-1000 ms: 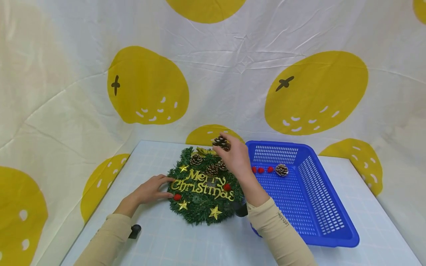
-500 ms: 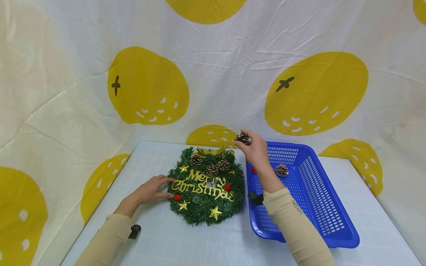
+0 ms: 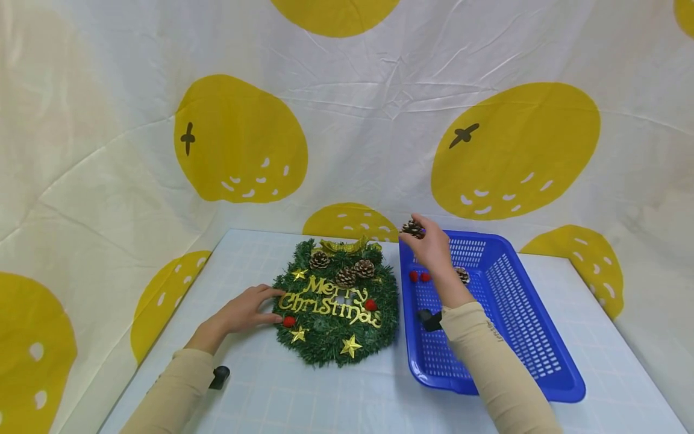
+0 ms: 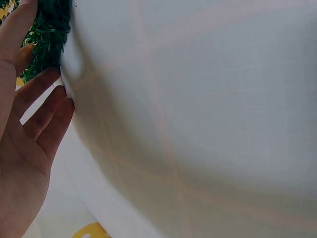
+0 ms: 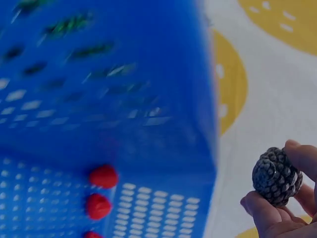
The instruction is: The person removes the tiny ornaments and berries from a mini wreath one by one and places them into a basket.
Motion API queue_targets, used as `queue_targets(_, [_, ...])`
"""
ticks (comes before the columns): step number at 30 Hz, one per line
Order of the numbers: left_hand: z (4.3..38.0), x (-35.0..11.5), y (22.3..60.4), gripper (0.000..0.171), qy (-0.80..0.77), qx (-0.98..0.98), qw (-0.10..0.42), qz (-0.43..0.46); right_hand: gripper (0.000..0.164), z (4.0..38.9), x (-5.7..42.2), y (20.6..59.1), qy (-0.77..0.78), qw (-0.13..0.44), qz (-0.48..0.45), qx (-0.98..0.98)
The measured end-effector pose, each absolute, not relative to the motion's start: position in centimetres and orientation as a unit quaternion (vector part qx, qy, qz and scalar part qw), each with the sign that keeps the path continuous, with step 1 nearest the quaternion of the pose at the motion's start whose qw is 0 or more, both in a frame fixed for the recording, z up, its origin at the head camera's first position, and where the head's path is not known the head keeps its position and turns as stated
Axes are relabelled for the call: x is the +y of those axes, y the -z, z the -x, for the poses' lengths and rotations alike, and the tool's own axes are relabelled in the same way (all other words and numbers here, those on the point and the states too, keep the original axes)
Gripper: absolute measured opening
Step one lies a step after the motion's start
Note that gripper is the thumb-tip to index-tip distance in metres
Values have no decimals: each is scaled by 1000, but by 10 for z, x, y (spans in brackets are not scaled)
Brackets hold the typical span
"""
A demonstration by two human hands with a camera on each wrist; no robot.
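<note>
My right hand pinches a pine cone between thumb and fingers, held up over the far left corner of the blue plastic basket. The right wrist view shows the cone outside the basket wall. A green Christmas wreath lies flat on the table, bearing gold "Merry Christmas" lettering, gold stars, red balls, a gold bow and several pine cones. At its left edge rests my left hand, fingers spread and fingertips right at the greenery. The left wrist view catches those fingers nearly straight.
Inside the basket, red balls line the far left part, and another pine cone is partly hidden behind my right wrist. A white cloth printed with yellow fruit hangs behind the pale checked table.
The right hand has carried the pine cone rightward, from above the wreath's top to over the basket's far left corner. My left hand and the wreath stay in place.
</note>
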State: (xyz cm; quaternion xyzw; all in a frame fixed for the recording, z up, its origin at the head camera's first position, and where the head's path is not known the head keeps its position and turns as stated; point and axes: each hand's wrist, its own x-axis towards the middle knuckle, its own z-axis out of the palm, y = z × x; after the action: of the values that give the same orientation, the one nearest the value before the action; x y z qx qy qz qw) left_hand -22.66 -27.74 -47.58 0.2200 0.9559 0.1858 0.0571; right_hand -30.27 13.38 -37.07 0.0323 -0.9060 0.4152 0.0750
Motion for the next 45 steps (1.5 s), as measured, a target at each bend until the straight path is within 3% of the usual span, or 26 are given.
queue_targets(27, [229, -278, 475, 65, -185, 957, 65, -213, 59, 317, 177, 410, -367, 48, 15, -929])
queue_targets(45, [228, -278, 476, 66, -183, 958, 66, -209, 59, 315, 187, 425, -311, -12, 8, -950])
